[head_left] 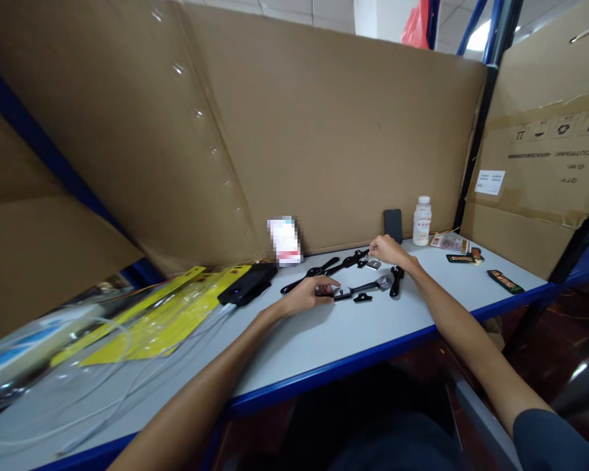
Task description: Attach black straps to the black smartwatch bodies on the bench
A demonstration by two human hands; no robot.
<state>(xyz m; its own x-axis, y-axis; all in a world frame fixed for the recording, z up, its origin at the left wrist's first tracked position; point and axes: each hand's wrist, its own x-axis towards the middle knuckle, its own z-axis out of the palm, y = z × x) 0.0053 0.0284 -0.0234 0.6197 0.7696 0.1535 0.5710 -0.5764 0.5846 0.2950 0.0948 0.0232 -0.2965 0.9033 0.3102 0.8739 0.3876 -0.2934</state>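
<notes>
My left hand (310, 293) rests low over the table with its fingers curled around the near end of a black-handled spokeshave (366, 286). That tool lies across the table, its other end by a round metal part. Farther back, my right hand (387, 250) has its fingers pinched together above a small grey metal blade (374, 264); whatever they hold is too small to make out. A small black cap piece (362, 297) lies in front of the spokeshave. Another black handle (396, 281) is below my right wrist, and more black-handled tools (324, 267) lie behind my left hand.
The table (294, 353) has a blue front edge. A lit phone (285, 241), a dark phone (393, 226) and a white bottle (423, 222) stand against the cardboard wall. Yellow packaging (177, 320), cables and a black device (247, 285) lie left; small packets (504, 281) lie right.
</notes>
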